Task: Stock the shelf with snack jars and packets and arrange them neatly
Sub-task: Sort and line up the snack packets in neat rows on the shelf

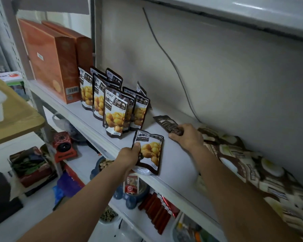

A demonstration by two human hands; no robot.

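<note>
At the white metal shelf's (173,165) front edge, the left hand (129,157) pinches a glossy yellow-printed snack packet (151,152), thumb on top. Farther back, the right hand (187,137) grips a dark flat packet (166,124), fingertips hidden. Behind, matching upright packets (115,110) overlap.

Two orange boxes (51,63) stand side by side at ten o'clock; a dark cable (166,55) runs down the grey wall (234,67) at one o'clock; a wooden table (19,117) sits at nine o'clock; a red spider-web toy (63,142) lies at eight o'clock; red sticks (157,211) lie at six o'clock.
</note>
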